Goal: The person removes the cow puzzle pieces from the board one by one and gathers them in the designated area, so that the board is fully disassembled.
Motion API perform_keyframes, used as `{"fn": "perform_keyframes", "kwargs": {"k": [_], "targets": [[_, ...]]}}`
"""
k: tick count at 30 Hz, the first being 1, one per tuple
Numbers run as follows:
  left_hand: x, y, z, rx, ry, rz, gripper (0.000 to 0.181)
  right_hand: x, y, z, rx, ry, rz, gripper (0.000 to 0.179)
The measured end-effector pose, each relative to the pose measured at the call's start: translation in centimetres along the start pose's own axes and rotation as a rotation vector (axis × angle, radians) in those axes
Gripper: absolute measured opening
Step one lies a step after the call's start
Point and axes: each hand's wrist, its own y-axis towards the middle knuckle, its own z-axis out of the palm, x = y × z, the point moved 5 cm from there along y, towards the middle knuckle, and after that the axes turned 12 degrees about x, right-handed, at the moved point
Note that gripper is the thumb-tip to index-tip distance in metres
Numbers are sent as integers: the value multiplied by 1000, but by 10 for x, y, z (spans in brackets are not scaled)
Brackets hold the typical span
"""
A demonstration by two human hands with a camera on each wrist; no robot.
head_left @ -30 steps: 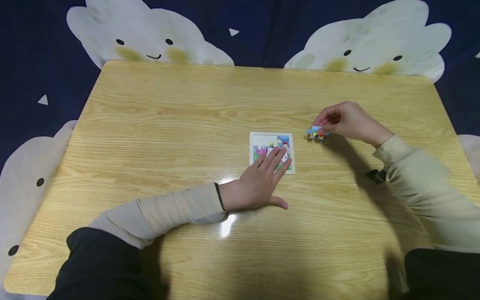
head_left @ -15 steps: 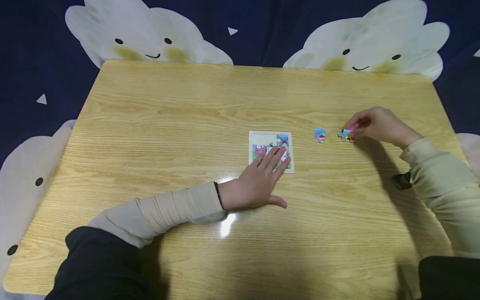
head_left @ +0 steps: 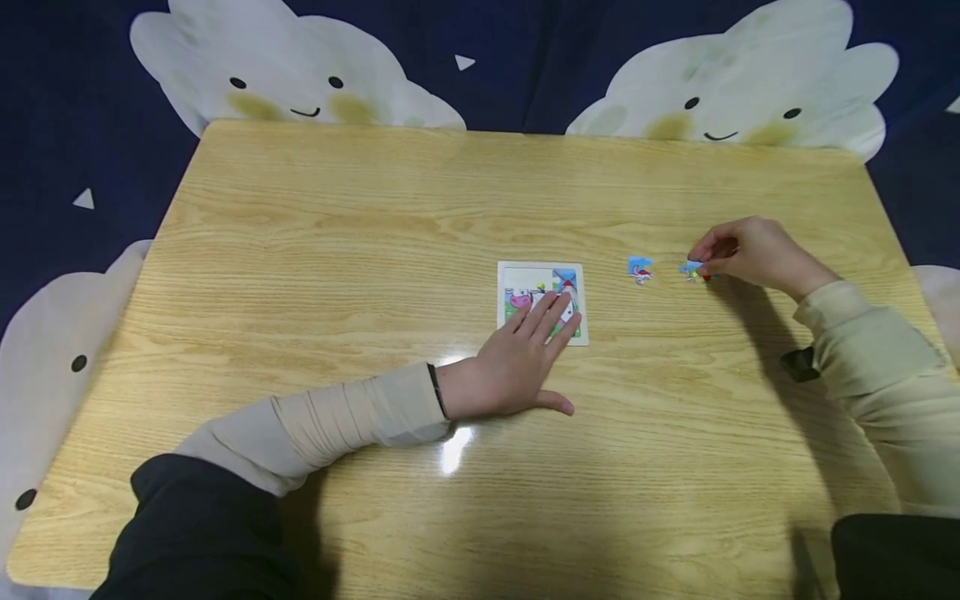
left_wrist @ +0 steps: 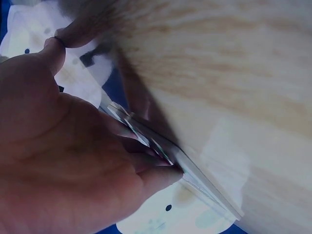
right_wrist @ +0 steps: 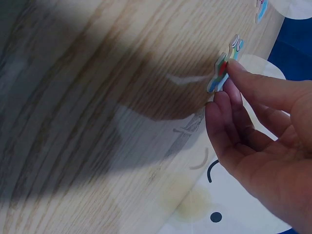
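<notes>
My left hand (head_left: pixel 517 367) rests on a small white-framed jigsaw puzzle (head_left: pixel 505 283) with a cow picture, its fingers straight and spread over the lower right part. In the left wrist view the puzzle board (left_wrist: pixel 204 178) is seen edge-on beneath the fingers. Right of the puzzle, my right hand (head_left: pixel 750 250) pinches a jigsaw piece (right_wrist: pixel 222 68) of blue, red and yellow between thumb and fingers, close to the table. Part of that piece is hidden by the fingertips. A second jigsaw piece (head_left: pixel 640 269), blue with a red and white shape, lies between the puzzle and my right hand.
The wooden table (head_left: pixel 337 217) has a bright light reflection near my left wrist. Dark blue cloth with white clouds (head_left: pixel 300 67) surrounds its far and side edges. A dark object (head_left: pixel 801 364) sits at my right sleeve.
My right hand has moved right with the pinched jigsaw piece, and the second piece now shows on the table where the hand was. During the last half second it barely shifts. My left hand stays put.
</notes>
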Motion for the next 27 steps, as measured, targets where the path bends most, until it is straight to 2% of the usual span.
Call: {"fn": "perform_keyframes", "kwargs": {"k": [6, 9, 13, 20, 24, 27], "targets": [[1, 0, 2, -6, -29, 14, 107, -2, -2, -1, -35, 13, -24, 12], [1, 1, 3, -12, -34, 21, 107, 4, -6, -2, -67, 33, -45, 13], [2, 0, 3, -17, -33, 18, 106, 33, -6, 2, -69, 86, -115, 14], [2, -1, 1, -22, -42, 17, 107, 101, 12, 23, -48, 104, -339, 14], [1, -2, 2, -38, -12, 18, 106, 121, 24, 35, -28, 80, -390, 14], [-1, -5, 4, -44, 17, 18, 105, 127, 31, 41, -14, 65, -395, 12]]}}
